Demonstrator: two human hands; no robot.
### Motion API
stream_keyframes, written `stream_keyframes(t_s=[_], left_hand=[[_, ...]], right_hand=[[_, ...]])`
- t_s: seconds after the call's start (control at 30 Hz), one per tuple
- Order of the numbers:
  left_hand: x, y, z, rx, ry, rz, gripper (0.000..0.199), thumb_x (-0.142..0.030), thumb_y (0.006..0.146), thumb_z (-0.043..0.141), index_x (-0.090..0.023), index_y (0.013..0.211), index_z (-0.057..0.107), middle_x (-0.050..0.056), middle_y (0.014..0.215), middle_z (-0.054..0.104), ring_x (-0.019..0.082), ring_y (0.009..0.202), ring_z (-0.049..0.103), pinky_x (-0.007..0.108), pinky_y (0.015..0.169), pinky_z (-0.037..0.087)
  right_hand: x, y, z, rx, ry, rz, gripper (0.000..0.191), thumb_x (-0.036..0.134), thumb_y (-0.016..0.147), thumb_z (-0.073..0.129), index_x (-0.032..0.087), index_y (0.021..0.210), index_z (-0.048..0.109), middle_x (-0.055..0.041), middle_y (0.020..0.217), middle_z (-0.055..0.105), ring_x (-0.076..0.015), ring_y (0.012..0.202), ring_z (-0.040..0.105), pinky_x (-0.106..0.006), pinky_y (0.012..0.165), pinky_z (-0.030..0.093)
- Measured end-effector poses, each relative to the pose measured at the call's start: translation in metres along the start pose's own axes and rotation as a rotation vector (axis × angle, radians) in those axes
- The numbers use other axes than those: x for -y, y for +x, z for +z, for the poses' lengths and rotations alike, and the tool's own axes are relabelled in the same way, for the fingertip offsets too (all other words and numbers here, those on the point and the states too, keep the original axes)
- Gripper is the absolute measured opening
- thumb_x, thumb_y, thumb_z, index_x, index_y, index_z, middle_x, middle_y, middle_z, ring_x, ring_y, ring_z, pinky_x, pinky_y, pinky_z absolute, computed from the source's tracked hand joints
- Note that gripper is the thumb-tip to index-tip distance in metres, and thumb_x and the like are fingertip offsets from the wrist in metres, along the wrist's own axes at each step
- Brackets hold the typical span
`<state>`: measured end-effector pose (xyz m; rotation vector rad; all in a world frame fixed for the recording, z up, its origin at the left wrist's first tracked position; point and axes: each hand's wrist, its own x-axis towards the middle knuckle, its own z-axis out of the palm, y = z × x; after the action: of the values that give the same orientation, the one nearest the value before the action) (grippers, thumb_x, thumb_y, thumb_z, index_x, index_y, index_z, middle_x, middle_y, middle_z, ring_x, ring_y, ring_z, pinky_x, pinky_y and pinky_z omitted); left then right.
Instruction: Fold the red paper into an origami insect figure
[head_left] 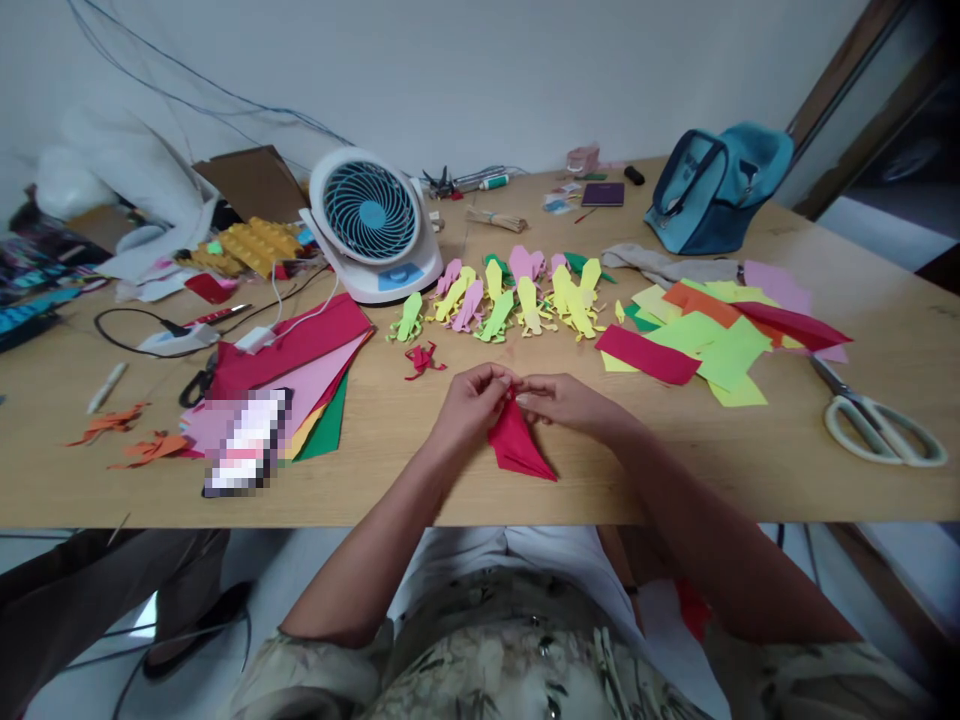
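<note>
The left hand (pixel 480 398) and right hand (pixel 555 400) pinch the far end of the red paper (pixel 517 445), near centre, apparently steadying a small fold; paper figures (pixel 528 305) sit farther off, probably leaving working room, loose sheets (pixel 735 352) right.

The folded red piece (pixel 517 440) looks like matt, smooth-faced paper with crisp creases, as do the loose sheets (pixel 731 355) and small folded figures (pixel 497 318). The desk (pixel 390 480) shows smooth wood grain with a faint sheen, and the fan (pixel 373 214) has a smooth plastic housing. The scissors (pixel 862 418) join metal blades to pale plastic handles, while the bag (pixel 731 200) looks like matt cloth.
</note>
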<state>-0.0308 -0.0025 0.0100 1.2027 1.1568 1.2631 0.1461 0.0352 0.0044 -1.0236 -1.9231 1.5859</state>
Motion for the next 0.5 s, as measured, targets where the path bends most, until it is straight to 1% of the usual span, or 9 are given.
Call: stream_keyframes(t_s=[0.03, 0.1, 0.2, 0.27, 0.3, 0.37, 0.4, 0.43, 0.5], left_hand=[[-0.002, 0.001, 0.001, 0.031, 0.008, 0.001, 0.016, -0.03, 0.079, 0.069, -0.014, 0.079, 0.067, -0.003, 0.056, 0.055, 0.007, 0.046, 0.041, 0.02, 0.048, 0.028], [-0.007, 0.005, 0.001, 0.084, 0.028, 0.005, 0.016, -0.03, 0.078, 0.071, -0.014, 0.078, 0.067, -0.002, 0.061, 0.059, 0.007, 0.05, 0.046, 0.02, 0.051, 0.033], [-0.006, 0.011, -0.001, 0.192, 0.01, -0.021, 0.018, -0.031, 0.079, 0.072, -0.014, 0.082, 0.068, 0.0, 0.067, 0.062, 0.008, 0.056, 0.05, 0.02, 0.055, 0.037], [0.0, 0.013, -0.002, 0.235, -0.029, -0.036, 0.021, -0.033, 0.081, 0.07, -0.014, 0.089, 0.07, 0.0, 0.069, 0.061, 0.008, 0.057, 0.05, 0.02, 0.056, 0.038], [0.005, 0.013, -0.003, 0.224, -0.034, -0.024, 0.023, -0.034, 0.083, 0.068, -0.014, 0.094, 0.07, -0.001, 0.069, 0.061, 0.008, 0.057, 0.05, 0.02, 0.056, 0.038], [0.014, 0.013, -0.005, 0.159, 0.019, 0.036, 0.027, -0.036, 0.086, 0.065, -0.016, 0.104, 0.069, -0.001, 0.071, 0.062, 0.01, 0.061, 0.053, 0.021, 0.06, 0.041], [0.017, 0.013, -0.006, 0.129, 0.082, 0.074, 0.028, -0.036, 0.088, 0.064, -0.017, 0.108, 0.068, 0.001, 0.077, 0.065, 0.012, 0.067, 0.058, 0.023, 0.064, 0.044], [0.018, 0.012, -0.007, 0.122, 0.163, 0.107, 0.029, -0.037, 0.089, 0.063, -0.017, 0.109, 0.068, 0.003, 0.085, 0.069, 0.014, 0.075, 0.062, 0.025, 0.071, 0.047], [0.016, 0.01, -0.009, 0.183, 0.324, 0.152, 0.03, -0.038, 0.094, 0.057, -0.017, 0.111, 0.069, 0.007, 0.105, 0.072, 0.019, 0.096, 0.065, 0.03, 0.088, 0.048]], right_hand=[[0.001, 0.001, 0.001, 0.026, 0.019, -0.023, 0.028, 0.044, 0.086, 0.064, 0.017, 0.094, 0.068, -0.0016, 0.078, 0.067, -0.0136, 0.07, 0.062, -0.025, 0.062, 0.044], [0.001, 0.002, 0.004, 0.053, 0.083, -0.023, 0.028, 0.043, 0.08, 0.071, 0.017, 0.091, 0.065, 0.001, 0.072, 0.063, -0.0131, 0.068, 0.061, -0.025, 0.061, 0.044], [-0.002, 0.004, 0.008, 0.028, 0.165, 0.011, 0.03, 0.042, 0.075, 0.077, 0.017, 0.085, 0.063, 0.0011, 0.07, 0.064, -0.0122, 0.065, 0.06, -0.025, 0.06, 0.045], [-0.006, 0.007, 0.01, 0.005, 0.179, 0.019, 0.029, 0.039, 0.073, 0.079, 0.017, 0.083, 0.063, 0.0012, 0.068, 0.064, -0.0115, 0.062, 0.059, -0.025, 0.058, 0.046], [-0.008, 0.008, 0.01, 0.002, 0.182, 0.022, 0.028, 0.038, 0.073, 0.079, 0.018, 0.082, 0.063, 0.0012, 0.066, 0.064, -0.0113, 0.061, 0.059, -0.024, 0.058, 0.046], [-0.011, 0.01, 0.01, -0.005, 0.196, 0.022, 0.025, 0.036, 0.074, 0.079, 0.018, 0.081, 0.063, 0.0011, 0.064, 0.065, -0.011, 0.059, 0.059, -0.024, 0.058, 0.047], [-0.012, 0.011, 0.009, -0.016, 0.207, 0.019, 0.024, 0.035, 0.074, 0.079, 0.018, 0.081, 0.063, 0.0011, 0.063, 0.065, -0.011, 0.058, 0.059, -0.024, 0.058, 0.048], [-0.013, 0.012, 0.008, -0.033, 0.217, 0.018, 0.024, 0.033, 0.074, 0.08, 0.018, 0.081, 0.063, 0.0012, 0.062, 0.065, -0.0109, 0.057, 0.059, -0.024, 0.058, 0.049], [-0.013, 0.013, 0.004, -0.076, 0.222, 0.022, 0.023, 0.031, 0.074, 0.08, 0.019, 0.084, 0.063, 0.0014, 0.062, 0.066, -0.0112, 0.057, 0.06, -0.024, 0.059, 0.05]])
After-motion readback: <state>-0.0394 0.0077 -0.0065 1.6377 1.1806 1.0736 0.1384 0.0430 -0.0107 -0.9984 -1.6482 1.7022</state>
